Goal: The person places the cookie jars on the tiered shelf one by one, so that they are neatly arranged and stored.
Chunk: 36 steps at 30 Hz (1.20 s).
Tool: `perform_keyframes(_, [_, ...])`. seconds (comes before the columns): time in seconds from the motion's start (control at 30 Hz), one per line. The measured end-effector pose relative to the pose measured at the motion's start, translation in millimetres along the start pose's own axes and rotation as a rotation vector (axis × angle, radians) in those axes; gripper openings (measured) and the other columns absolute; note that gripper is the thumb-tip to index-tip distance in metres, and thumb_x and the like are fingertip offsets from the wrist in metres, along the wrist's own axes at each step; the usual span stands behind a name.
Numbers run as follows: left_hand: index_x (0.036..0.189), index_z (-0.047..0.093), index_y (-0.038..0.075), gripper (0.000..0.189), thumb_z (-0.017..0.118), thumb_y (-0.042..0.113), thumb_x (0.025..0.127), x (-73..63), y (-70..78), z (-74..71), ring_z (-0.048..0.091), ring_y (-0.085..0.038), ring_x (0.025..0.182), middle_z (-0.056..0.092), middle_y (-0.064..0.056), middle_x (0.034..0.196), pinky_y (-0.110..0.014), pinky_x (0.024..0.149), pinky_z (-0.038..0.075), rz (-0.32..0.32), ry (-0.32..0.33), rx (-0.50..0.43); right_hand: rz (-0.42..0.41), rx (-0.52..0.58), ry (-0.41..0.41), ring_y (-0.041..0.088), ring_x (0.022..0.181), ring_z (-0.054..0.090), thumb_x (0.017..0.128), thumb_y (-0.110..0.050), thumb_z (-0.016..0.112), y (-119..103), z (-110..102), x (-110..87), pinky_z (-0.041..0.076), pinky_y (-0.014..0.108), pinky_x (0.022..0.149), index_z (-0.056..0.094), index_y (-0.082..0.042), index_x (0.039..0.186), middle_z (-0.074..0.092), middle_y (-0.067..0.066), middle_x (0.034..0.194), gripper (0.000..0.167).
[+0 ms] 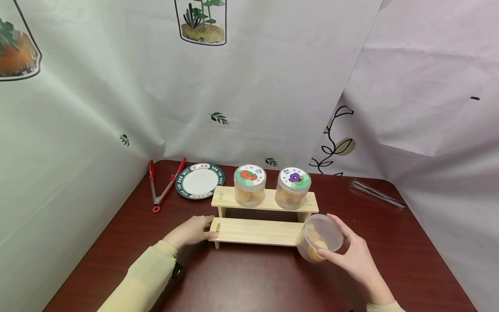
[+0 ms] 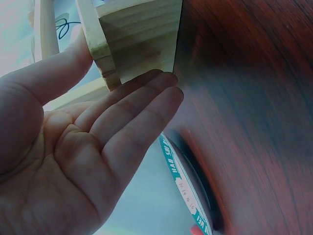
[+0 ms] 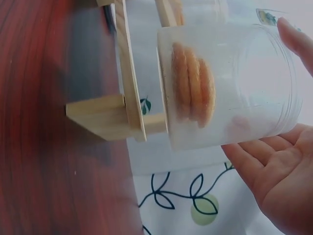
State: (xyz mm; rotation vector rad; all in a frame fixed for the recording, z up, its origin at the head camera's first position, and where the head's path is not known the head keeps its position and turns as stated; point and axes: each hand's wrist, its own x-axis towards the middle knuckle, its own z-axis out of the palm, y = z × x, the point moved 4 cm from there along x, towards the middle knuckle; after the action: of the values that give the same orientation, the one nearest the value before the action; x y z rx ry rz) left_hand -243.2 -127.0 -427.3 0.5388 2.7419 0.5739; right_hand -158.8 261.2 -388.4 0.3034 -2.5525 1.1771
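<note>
My right hand (image 1: 352, 253) grips a clear round jar (image 1: 319, 240) at the right end of a two-tier wooden rack (image 1: 257, 232). Inside the tilted jar lie several round golden biscuits (image 3: 190, 85), stacked near its base. A gap shows between the jar's base and the rack's lower board in the right wrist view. My left hand (image 1: 195, 232) holds the left end of that lower board. Its thumb (image 2: 68, 68) lies against the wood, with the other fingers extended along the rack's end. On the upper board stand a tomato-labelled jar (image 1: 250, 186) and a purple-flower-labelled jar (image 1: 293, 188).
Behind the rack on the left lies a green-rimmed plate (image 1: 199, 180), with red-handled tongs (image 1: 163, 188) beside it. Metal tongs (image 1: 378, 193) lie at the back right of the dark red table (image 1: 249, 281). White printed sheeting (image 1: 253, 86) walls the back and sides.
</note>
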Motion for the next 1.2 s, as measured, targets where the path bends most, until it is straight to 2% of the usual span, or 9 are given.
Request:
perform_keyframes(0.4, [0.125, 0.050, -0.016, 0.061, 0.072, 0.024, 0.084, -1.0, -3.1, 0.7, 0.057, -0.038, 0.113, 0.058, -0.029, 0.122, -0.049, 0.096, 0.044, 0.001, 0.013, -0.012, -0.041, 0.001, -0.038, 0.010, 0.099, 0.057, 0.060, -0.025, 0.091, -14.8, 24.5, 16.4, 0.045, 0.015, 0.078, 0.051, -0.017, 0.136, 0.064, 0.005, 0.119, 0.086])
perform_keyframes(0.57, [0.125, 0.050, -0.016, 0.061, 0.072, 0.023, 0.084, -1.2, -3.6, 0.9, 0.057, -0.038, 0.112, 0.059, -0.029, 0.121, -0.050, 0.096, 0.044, 0.010, 0.018, -0.017, -0.053, 0.089, -0.080, 0.011, 0.096, 0.059, 0.061, -0.025, 0.091, -22.4, 39.3, 20.4, 0.049, 0.022, 0.078, 0.051, -0.019, 0.135, 0.065, 0.002, 0.114, 0.084])
perform_keyframes(0.67, [0.125, 0.050, -0.016, 0.061, 0.072, 0.023, 0.084, -1.8, -3.8, 0.6, 0.057, -0.038, 0.113, 0.059, -0.029, 0.121, -0.050, 0.096, 0.044, 0.007, 0.018, -0.020, -0.061, 0.153, -0.117, 0.009, 0.098, 0.059, 0.063, -0.025, 0.090, -26.0, 48.5, 22.0, 0.050, 0.020, 0.081, 0.050, -0.019, 0.136, 0.063, 0.003, 0.118, 0.084])
perform_keyframes(0.77, [0.125, 0.050, -0.016, 0.060, 0.071, 0.023, 0.084, -2.2, -3.4, -0.3, 0.057, -0.038, 0.113, 0.058, -0.029, 0.121, -0.049, 0.096, 0.044, 0.001, 0.017, -0.021, -0.076, 0.171, -0.139, 0.010, 0.102, 0.059, 0.064, -0.027, 0.089, -30.2, 57.0, 23.7, 0.050, 0.022, 0.084, 0.049, -0.018, 0.137, 0.061, 0.004, 0.122, 0.083])
perform_keyframes(0.87, [0.125, 0.051, -0.016, 0.059, 0.071, 0.022, 0.085, -1.9, -2.5, -0.9, 0.057, -0.038, 0.113, 0.059, -0.029, 0.121, -0.049, 0.096, 0.044, 0.006, 0.020, -0.011, -0.085, 0.150, -0.151, 0.011, 0.104, 0.059, 0.064, -0.030, 0.089, -36.9, 65.2, 26.7, 0.051, 0.029, 0.087, 0.050, -0.020, 0.136, 0.061, 0.002, 0.123, 0.083])
perform_keyframes(1.0, [0.124, 0.051, -0.016, 0.057, 0.071, 0.022, 0.085, -0.5, -1.7, 0.4, 0.057, -0.038, 0.112, 0.059, -0.028, 0.120, -0.048, 0.096, 0.044, 0.015, 0.022, 0.002, -0.082, 0.134, -0.168, 0.013, 0.104, 0.061, 0.062, -0.033, 0.089, -47.9, 75.2, 31.4, 0.047, 0.040, 0.092, 0.050, -0.019, 0.136, 0.062, -0.001, 0.121, 0.085])
perform_keyframes(1.1, [0.124, 0.051, -0.016, 0.058, 0.071, 0.022, 0.085, -0.1, -1.7, 1.7, 0.057, -0.038, 0.113, 0.059, -0.028, 0.120, -0.048, 0.097, 0.044, 0.012, 0.020, -0.002, -0.074, 0.161, -0.189, 0.015, 0.109, 0.059, 0.062, -0.032, 0.089, -55.5, 82.4, 34.5, 0.045, 0.042, 0.095, 0.049, -0.015, 0.137, 0.060, 0.000, 0.126, 0.087])
perform_keyframes(1.2, [0.124, 0.051, -0.016, 0.058, 0.071, 0.022, 0.085, -0.7, -0.2, 1.2, 0.057, -0.038, 0.113, 0.059, -0.028, 0.120, -0.049, 0.097, 0.044, 0.018, 0.025, -0.006, -0.066, 0.171, -0.199, 0.016, 0.114, 0.056, 0.062, -0.034, 0.089, -61.7, 88.8, 38.3, 0.047, 0.039, 0.095, 0.048, -0.015, 0.138, 0.057, 0.001, 0.130, 0.088])
